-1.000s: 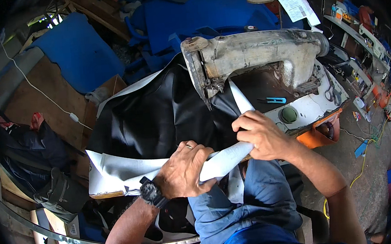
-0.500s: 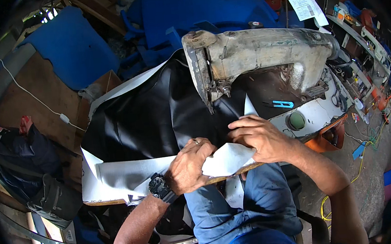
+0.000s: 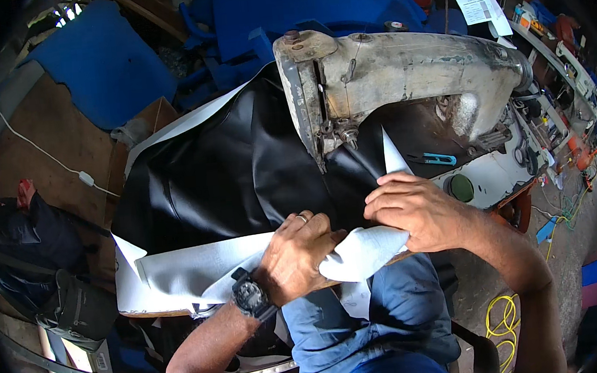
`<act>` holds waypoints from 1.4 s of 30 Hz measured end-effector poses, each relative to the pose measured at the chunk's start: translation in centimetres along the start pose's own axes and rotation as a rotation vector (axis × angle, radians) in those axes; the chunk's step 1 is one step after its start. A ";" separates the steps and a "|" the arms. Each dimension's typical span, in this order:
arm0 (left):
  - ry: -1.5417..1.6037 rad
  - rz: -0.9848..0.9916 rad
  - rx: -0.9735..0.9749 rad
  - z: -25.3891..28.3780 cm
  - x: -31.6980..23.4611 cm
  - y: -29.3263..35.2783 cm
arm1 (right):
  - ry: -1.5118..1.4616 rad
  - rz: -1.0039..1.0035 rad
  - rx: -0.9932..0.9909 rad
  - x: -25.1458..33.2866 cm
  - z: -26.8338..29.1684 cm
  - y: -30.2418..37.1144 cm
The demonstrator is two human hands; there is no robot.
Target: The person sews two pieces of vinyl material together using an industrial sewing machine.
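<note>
A large sheet of black leatherette [image 3: 205, 173] lies under the head of a worn sewing machine [image 3: 409, 67], its edge turned back to show the white backing [image 3: 206, 262]. My left hand [image 3: 297, 250], wearing a ring and a wristwatch, is closed on the folded edge. On the other side of a bulging white fold, my right hand [image 3: 414, 208] grips the same edge with its fingers curled over the black face. Both thumbs are mostly hidden. The needle area of the machine stands just beyond my hands.
Blue thread snips [image 3: 432, 159] and a round green-topped item [image 3: 460, 188] rest right of the leatherette. Scissors [image 3: 523, 154] lie farther right. A dark bag [image 3: 74, 305] sits at left, and yellow cable [image 3: 502, 325] coils on the floor.
The view has shifted slightly. Both hands keep their hold on the leatherette edge, and the white fold between them has changed shape a little.
</note>
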State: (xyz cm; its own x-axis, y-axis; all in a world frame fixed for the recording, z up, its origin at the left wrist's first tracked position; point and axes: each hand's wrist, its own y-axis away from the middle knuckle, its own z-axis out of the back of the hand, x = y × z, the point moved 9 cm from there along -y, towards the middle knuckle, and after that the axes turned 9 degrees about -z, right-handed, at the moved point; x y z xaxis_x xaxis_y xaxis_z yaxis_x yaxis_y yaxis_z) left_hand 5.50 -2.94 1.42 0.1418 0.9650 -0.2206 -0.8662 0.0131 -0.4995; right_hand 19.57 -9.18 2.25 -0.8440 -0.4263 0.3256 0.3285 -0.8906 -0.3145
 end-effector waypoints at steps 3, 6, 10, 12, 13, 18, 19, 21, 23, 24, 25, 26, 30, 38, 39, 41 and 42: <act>-0.047 0.034 0.027 -0.8 -0.4 0.3 | 0.004 -0.005 -0.033 0.0 -0.3 0.3; -0.031 0.056 0.062 -1.5 0.0 0.9 | -0.006 -0.018 -0.085 0.1 -0.8 -0.2; 0.038 0.032 0.083 -1.4 0.2 1.0 | 0.013 0.029 0.044 -0.6 -3.0 0.2; 0.033 0.013 0.112 -1.5 0.2 1.2 | 0.034 0.029 0.074 -0.3 -2.7 0.6; 0.032 -0.019 0.122 -1.6 0.1 1.3 | 0.075 0.027 0.113 -0.1 -2.8 0.7; 0.039 -0.075 0.152 -1.7 0.0 1.7 | 0.159 0.028 0.205 0.2 -3.1 1.0; 0.030 -0.084 0.166 -1.7 -0.1 1.6 | 0.156 0.029 0.209 0.2 -3.1 0.9; 0.025 -0.086 0.180 -1.7 -0.2 1.4 | 0.158 0.023 0.214 0.2 -3.0 0.9; 0.031 -0.083 0.184 -1.7 -0.1 1.5 | 0.157 0.025 0.217 0.3 -2.9 0.8; 0.034 -0.082 0.182 -1.7 0.0 1.5 | 0.163 0.024 0.214 0.3 -2.8 0.7; 0.038 -0.079 0.178 -1.7 0.1 1.6 | 0.163 0.024 0.218 0.2 -2.9 0.7; 0.042 -0.076 0.174 -1.7 0.2 1.6 | 0.164 0.028 0.210 0.2 -2.8 0.6; 0.031 -0.076 0.173 -1.5 0.4 1.5 | 0.174 0.049 0.170 0.0 -2.7 0.2; 0.027 -0.076 0.166 -1.4 1.2 1.3 | 0.175 0.026 0.170 -0.7 -3.0 -0.2; 0.027 -0.075 0.166 -1.4 1.2 1.2 | 0.175 0.028 0.162 -0.9 -3.0 -0.2; 0.034 -0.067 0.157 -1.4 1.3 1.0 | 0.171 0.026 0.161 -1.1 -2.9 -0.3; 0.035 -0.067 0.157 -1.4 1.5 0.9 | 0.168 0.022 0.158 -1.3 -2.9 -0.5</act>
State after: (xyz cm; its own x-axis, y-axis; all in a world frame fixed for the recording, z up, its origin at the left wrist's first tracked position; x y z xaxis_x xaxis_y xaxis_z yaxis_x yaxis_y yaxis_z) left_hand 5.57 -1.82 -0.51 0.2159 0.9510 -0.2215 -0.9181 0.1205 -0.3776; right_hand 19.30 -7.75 -0.56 -0.8902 -0.4256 0.1627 0.3991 -0.9006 -0.1725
